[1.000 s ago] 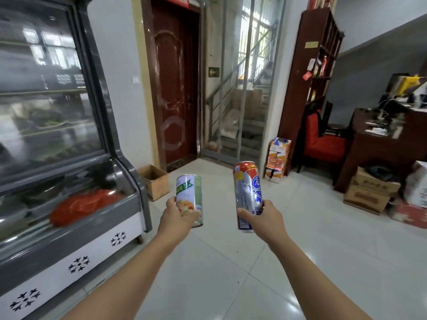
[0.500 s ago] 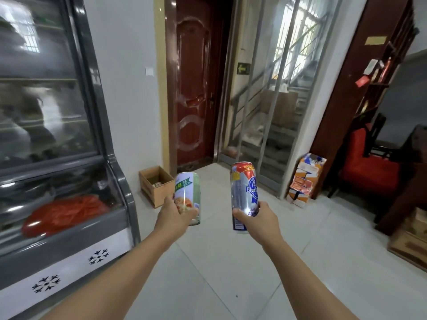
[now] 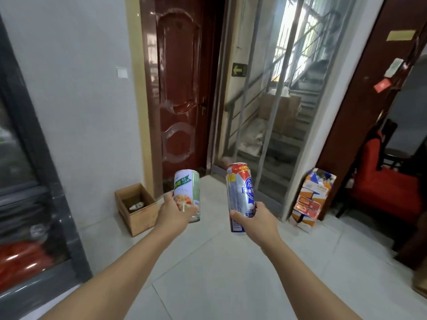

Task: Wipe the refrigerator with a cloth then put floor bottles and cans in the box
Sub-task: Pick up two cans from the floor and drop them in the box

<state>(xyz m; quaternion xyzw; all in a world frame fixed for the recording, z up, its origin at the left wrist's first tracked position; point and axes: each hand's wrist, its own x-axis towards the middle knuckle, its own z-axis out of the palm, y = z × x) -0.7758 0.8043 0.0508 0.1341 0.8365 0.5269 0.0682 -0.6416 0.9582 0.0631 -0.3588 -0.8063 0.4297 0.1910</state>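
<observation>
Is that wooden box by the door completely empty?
No, the wooden box on the floor beside the door already holds a small whitish item lying at its bottom.

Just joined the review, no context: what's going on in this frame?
A person is holding a can upright in each hand: the left hand grips a green-and-white can, the right hand a tall silver-and-blue can. A wooden box sits open on the floor by the wall, ahead and to the left, with a bottle already lying inside. Neither can is in the box yet. The refrigerator stands at the left edge.
</observation>
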